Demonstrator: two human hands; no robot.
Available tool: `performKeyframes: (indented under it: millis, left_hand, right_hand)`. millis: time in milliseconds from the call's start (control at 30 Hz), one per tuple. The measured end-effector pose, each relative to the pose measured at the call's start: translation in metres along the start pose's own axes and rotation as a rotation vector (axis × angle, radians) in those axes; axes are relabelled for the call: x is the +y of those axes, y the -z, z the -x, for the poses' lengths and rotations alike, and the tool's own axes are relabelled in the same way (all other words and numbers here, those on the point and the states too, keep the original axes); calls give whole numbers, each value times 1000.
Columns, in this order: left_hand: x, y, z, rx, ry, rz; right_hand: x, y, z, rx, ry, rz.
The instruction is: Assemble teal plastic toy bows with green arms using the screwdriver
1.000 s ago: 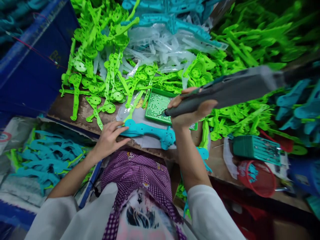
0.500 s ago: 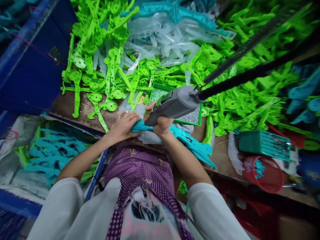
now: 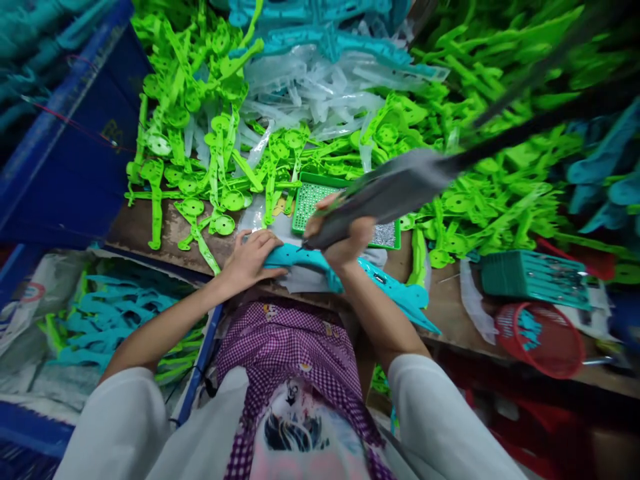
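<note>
My left hand (image 3: 254,257) is closed around the left end of a long turquoise plastic part (image 3: 393,288), pressing it down at the bench edge. In my right hand (image 3: 347,241) is a grey electric screwdriver (image 3: 395,187), tilted, with its body blurred by motion. Its thin bit points down-left, just over the turquoise part near small holes; whether it touches cannot be made out. Behind the right hand stands a green tray (image 3: 399,235) with small metal screws, partly hidden by the tool. My right forearm crosses over the middle of the turquoise part.
Lime-green plastic parts (image 3: 465,200) are heaped behind and to the right, beside translucent pieces (image 3: 315,90). A blue bin wall (image 3: 65,147) rises at left. On the right are a teal basket (image 3: 515,277) and a red basket (image 3: 543,340). A cable (image 3: 505,140) runs from the screwdriver.
The screwdriver in my right hand has swung up and right, and its bit now shows. More of the turquoise part is uncovered. My left hand stays on its end.
</note>
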State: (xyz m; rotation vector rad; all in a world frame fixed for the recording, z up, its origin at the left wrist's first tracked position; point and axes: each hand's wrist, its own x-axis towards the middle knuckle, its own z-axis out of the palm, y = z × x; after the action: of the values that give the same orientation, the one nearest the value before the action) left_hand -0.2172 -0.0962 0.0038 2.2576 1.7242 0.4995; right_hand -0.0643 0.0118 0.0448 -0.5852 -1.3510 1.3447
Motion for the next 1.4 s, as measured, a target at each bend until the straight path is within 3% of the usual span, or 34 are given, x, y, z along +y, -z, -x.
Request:
performKeyframes:
  millis: [100, 267, 467, 633, 933, 1167, 1267, 1400]
  left_hand:
    - [4, 0, -5, -12, 9, -48]
    - [17, -5, -23, -70, -75, -100]
    - [21, -11, -39, -108, -78, -123]
    - [22, -8, -45, -140, -38, -87]
    - [21, -13, -42, -92, -45, -102]
    - [21, -8, -44, -125, -70, -34]
    - [22, -7, -44, -142, -69, 6]
    - [23, -7, -45, -126, -44, 18]
  right_hand:
    - [3, 19, -22, 190, 195, -26]
    - [31, 42, -36, 245, 183, 61]
    - [37, 42, -35, 284, 107, 152]
    - [34, 41, -36, 238, 103, 169]
    - [37, 40, -34, 215, 109, 94]
    - [2, 37, -33, 282, 110, 73]
    - [-16, 31, -15, 203, 96, 6]
    - [-18, 21, 9, 76, -13, -58]
